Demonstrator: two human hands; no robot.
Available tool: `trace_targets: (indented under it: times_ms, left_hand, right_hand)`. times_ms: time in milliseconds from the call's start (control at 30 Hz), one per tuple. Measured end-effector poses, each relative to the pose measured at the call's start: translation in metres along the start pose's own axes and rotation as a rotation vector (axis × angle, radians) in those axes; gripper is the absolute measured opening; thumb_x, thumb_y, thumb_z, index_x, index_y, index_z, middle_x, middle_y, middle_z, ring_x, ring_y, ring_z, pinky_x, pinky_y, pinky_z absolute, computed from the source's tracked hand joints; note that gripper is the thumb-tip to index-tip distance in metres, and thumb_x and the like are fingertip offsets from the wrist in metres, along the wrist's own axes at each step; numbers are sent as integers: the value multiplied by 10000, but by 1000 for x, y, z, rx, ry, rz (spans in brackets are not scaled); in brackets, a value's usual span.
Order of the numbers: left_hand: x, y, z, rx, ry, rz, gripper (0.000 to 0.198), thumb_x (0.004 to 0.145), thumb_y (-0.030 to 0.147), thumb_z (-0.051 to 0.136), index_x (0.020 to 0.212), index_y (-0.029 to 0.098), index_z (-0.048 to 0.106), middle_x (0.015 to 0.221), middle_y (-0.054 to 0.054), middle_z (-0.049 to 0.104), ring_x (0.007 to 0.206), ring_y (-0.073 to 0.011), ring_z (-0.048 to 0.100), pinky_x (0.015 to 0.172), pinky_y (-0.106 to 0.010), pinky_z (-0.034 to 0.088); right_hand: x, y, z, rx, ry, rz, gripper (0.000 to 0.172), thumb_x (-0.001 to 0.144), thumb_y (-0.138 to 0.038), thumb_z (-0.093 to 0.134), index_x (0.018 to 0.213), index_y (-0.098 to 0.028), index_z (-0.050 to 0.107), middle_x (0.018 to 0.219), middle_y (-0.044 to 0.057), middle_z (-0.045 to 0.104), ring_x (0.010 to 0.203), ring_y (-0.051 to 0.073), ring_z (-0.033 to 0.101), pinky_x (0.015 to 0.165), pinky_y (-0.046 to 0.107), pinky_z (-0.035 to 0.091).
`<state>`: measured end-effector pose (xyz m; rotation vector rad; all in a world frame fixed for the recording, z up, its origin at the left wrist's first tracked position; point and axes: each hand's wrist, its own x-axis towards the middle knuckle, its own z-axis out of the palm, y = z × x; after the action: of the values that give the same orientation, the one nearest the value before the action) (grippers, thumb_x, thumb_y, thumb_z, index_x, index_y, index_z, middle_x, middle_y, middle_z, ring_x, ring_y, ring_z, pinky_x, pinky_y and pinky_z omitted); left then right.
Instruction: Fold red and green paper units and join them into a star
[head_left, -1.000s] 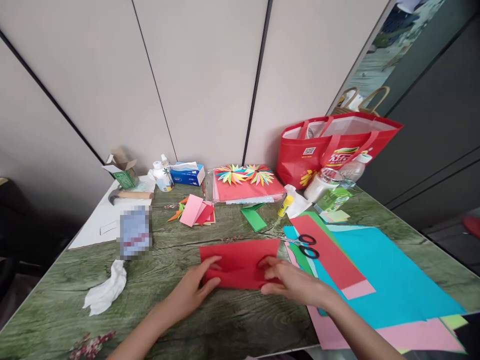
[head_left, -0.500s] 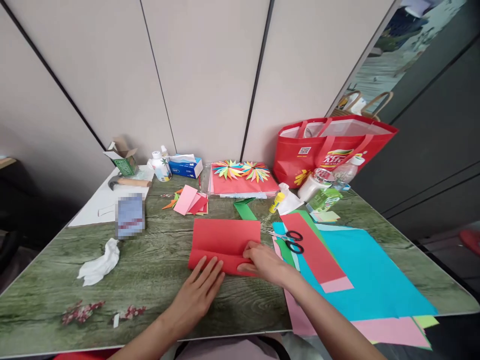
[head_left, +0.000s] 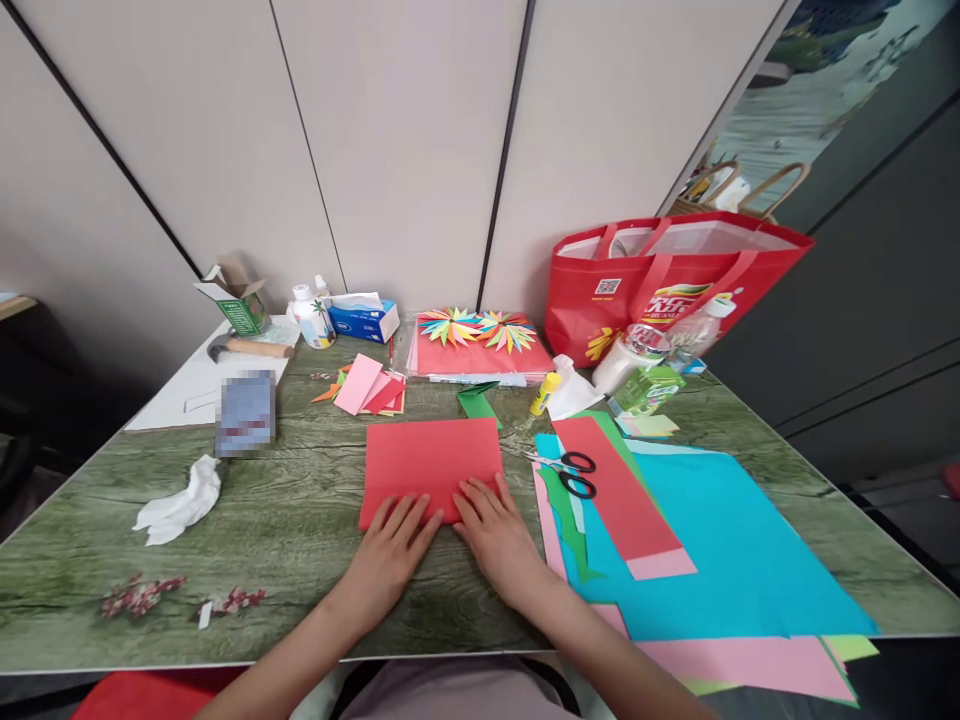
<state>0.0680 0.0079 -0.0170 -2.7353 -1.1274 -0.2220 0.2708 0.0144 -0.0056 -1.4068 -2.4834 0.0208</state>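
Note:
A sheet of red paper [head_left: 433,450] lies on the table in front of me, with a fold along its near edge. Flat on the left part of that fold rests my left hand [head_left: 390,560], fingers stretched out. My right hand [head_left: 499,535] presses on the right part, its fingers also extended and lying flat. Neither hand grips anything. Right of the paper, scissors [head_left: 574,472] with black handles lie on a red strip [head_left: 626,495] and a stack of blue sheets [head_left: 750,540]. A folded green paper strip [head_left: 478,402] sits just beyond the red sheet.
Small paper cards [head_left: 367,385], a yellow glue stick [head_left: 545,393] and two paper stars [head_left: 480,328] lie farther back. At the left are a hammer [head_left: 251,347], a blurred blue item [head_left: 246,412] and a crumpled tissue [head_left: 180,503]. A red bag [head_left: 585,310] stands back right.
My right hand has gone from curled fingers to lying flat on the paper's near fold. The left hand stays flat on it. The whole view has shifted slightly.

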Motion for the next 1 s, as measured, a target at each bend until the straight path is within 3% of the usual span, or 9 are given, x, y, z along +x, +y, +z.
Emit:
trace_targets:
  times_ms: [167,367,467,633,833,1000]
  left_hand:
    - [-3,-2,-1,-7,-7,44,533,789,44,367,1309,158,390,1332,-113,458,1250,-250,365,1010,-463,295]
    - [-11,9,1,-45,-17,-43,553,788,31,352,1318,189,371,1351,-117,433,1272,-261,332,1022,-594,152]
    - [-11,11,3,-61,-21,-81,566,782,14,336,1313,204,380,1352,-118,431,1271,-252,337,1024,-606,103]
    - [-11,10,3,-38,-21,-78,581,764,7,340,1311,196,385,1359,-110,423,1271,-249,335,1032,-589,86]
    - [-11,12,1,14,-13,-75,596,730,2,361,1300,171,402,1356,-107,426,1256,-267,355,1031,-588,10]
    - [-11,13,0,17,-30,-94,612,715,-2,359,1298,181,404,1358,-101,425,1259,-260,351,1035,-580,19]
  right_hand:
    - [-11,-11,13,-28,-25,49,463,828,-57,397,1284,-137,423,1347,163,407,1292,308,268,1022,595,195]
    - [-24,-13,23,-21,-11,46,564,804,-46,399,1348,-176,326,1405,141,318,1329,308,151,1014,601,212]
    - [-23,-9,21,-11,-16,37,546,817,-74,412,1342,-205,338,1408,135,314,1331,303,150,1009,582,250]
    - [-18,-7,13,-4,-17,56,458,859,-172,419,1313,-228,389,1342,104,428,1325,303,176,1024,580,225]
    - [-21,-8,20,-48,5,29,466,869,-171,387,1332,-135,348,1400,102,342,1320,274,208,1047,514,247]
    - [-23,-4,23,-45,-20,-21,486,861,-167,396,1340,-118,333,1412,119,312,1312,262,236,1033,481,300]
